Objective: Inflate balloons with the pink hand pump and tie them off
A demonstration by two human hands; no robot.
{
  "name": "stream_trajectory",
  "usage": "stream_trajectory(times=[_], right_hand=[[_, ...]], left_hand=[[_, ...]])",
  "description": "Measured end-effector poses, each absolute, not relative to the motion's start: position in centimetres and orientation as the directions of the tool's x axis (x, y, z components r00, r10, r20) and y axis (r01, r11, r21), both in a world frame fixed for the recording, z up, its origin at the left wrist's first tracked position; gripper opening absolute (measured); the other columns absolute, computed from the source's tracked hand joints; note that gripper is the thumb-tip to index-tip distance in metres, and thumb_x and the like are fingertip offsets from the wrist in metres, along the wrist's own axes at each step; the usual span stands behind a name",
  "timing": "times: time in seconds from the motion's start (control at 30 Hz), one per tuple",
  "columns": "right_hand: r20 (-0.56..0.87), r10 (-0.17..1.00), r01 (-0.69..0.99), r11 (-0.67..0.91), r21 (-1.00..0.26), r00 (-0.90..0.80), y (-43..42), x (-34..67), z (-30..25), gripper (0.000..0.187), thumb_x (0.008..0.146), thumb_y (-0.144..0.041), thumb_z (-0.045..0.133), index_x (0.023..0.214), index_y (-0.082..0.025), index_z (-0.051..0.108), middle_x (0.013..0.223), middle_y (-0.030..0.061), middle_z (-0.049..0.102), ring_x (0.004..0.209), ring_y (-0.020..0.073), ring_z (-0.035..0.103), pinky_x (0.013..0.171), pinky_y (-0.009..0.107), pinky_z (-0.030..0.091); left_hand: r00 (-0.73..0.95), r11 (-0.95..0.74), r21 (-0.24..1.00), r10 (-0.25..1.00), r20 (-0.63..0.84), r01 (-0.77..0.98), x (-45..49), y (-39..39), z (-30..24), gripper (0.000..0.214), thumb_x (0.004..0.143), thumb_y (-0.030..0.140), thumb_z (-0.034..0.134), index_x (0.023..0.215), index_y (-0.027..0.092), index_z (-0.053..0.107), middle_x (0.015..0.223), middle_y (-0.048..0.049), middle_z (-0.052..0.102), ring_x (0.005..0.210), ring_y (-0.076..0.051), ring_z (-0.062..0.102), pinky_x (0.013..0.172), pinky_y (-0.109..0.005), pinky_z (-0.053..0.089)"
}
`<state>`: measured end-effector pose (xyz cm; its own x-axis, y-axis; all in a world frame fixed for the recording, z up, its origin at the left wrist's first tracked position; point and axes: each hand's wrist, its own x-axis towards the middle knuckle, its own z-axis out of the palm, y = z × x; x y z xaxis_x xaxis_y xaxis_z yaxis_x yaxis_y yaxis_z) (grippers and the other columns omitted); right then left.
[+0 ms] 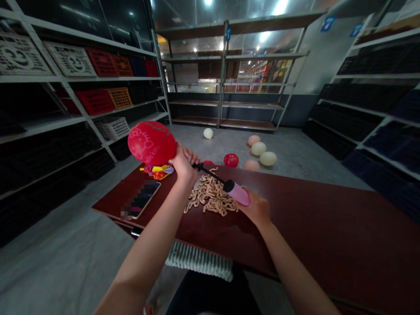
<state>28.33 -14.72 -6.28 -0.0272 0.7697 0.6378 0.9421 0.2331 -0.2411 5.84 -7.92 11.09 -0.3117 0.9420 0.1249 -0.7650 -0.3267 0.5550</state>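
Note:
A red balloon [151, 143] with printed drawings and lettering is partly inflated and points to the left. Around its neck my left hand [184, 161] is closed, where the balloon meets the black end of a hand pump. My right hand [255, 207] grips the pink body of the balloon pump [239, 193], and the pump's black rod is drawn out between both hands. Below the rod lies a pile of tan, twisted snack-like sticks [213, 194] on the table. Several uninflated coloured balloons [158, 171] sit on the table under the red one.
The dark red table [311, 218] runs to the right. A phone [146, 200] lies near its left end. On the floor beyond rest several inflated balloons, among them a red one [231, 160] and a pale one [268, 158]. Shelves with crates [98, 101] stand left.

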Motion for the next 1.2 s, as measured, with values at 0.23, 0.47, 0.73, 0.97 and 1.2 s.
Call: stream_trajectory(times=[0.23, 0.47, 0.73, 0.97, 1.2], right_hand=[[0.642, 0.758, 0.914, 0.172, -0.368, 0.116, -14.7, 28.5, -6.1, 0.036, 0.080, -0.047, 0.060, 0.105, -0.021, 0.067, 0.080, 0.0071, 0.075, 0.068, 0.0243, 0.070, 0.058, 0.028, 0.042], [0.621, 0.755, 0.917, 0.068, -0.392, 0.210, -14.9, 28.6, -5.8, 0.034, 0.082, -0.050, 0.060, 0.099, -0.022, 0.066, 0.078, 0.0060, 0.074, 0.065, 0.0244, 0.069, 0.055, 0.028, 0.038], [0.692, 0.712, 0.966, 0.076, -0.246, 0.120, -15.1, 28.7, -5.6, 0.034, 0.083, -0.049, 0.059, 0.101, -0.022, 0.067, 0.076, 0.0071, 0.073, 0.068, 0.0248, 0.068, 0.056, 0.029, 0.037], [0.698, 0.716, 0.982, 0.154, -0.111, -0.033, -15.2, 27.2, -5.4, 0.031, 0.085, -0.047, 0.059, 0.101, -0.021, 0.065, 0.081, 0.0059, 0.073, 0.071, 0.0230, 0.068, 0.058, 0.030, 0.039], [0.695, 0.701, 0.982, 0.185, 0.042, -0.162, -15.5, 27.1, -5.2, 0.026, 0.084, -0.040, 0.062, 0.099, -0.020, 0.066, 0.078, 0.0064, 0.071, 0.071, 0.0217, 0.067, 0.060, 0.029, 0.041]], left_hand=[[-0.186, -0.259, 0.618, 0.966, 0.181, -0.742, 13.7, -7.0, 9.1, 0.061, 0.088, 0.052, 0.062, 0.050, 0.020, 0.029, 0.038, 0.0073, 0.024, 0.030, -0.005, 0.022, 0.034, -0.022, 0.017], [-0.078, -0.160, 0.617, 0.984, 0.158, -0.771, 18.2, -6.6, 5.2, 0.056, 0.088, 0.043, 0.063, 0.048, 0.020, 0.032, 0.037, 0.0065, 0.026, 0.029, -0.007, 0.024, 0.033, -0.022, 0.017], [-0.126, -0.125, 0.566, 0.991, 0.036, -0.815, 16.0, -6.2, 4.6, 0.043, 0.085, 0.020, 0.053, 0.049, 0.020, 0.030, 0.037, 0.0066, 0.024, 0.029, -0.007, 0.024, 0.035, -0.022, 0.018], [-0.172, -0.105, 0.550, 0.983, -0.071, -0.828, 12.2, -5.9, 3.9, 0.040, 0.084, 0.021, 0.054, 0.056, 0.021, 0.025, 0.041, 0.0079, 0.024, 0.031, -0.007, 0.024, 0.039, -0.023, 0.019], [-0.262, -0.163, 0.515, 0.957, -0.124, -0.842, 6.5, -6.0, 4.4, 0.034, 0.082, 0.015, 0.049, 0.059, 0.021, 0.024, 0.044, 0.0090, 0.023, 0.034, -0.006, 0.022, 0.041, -0.023, 0.018]])
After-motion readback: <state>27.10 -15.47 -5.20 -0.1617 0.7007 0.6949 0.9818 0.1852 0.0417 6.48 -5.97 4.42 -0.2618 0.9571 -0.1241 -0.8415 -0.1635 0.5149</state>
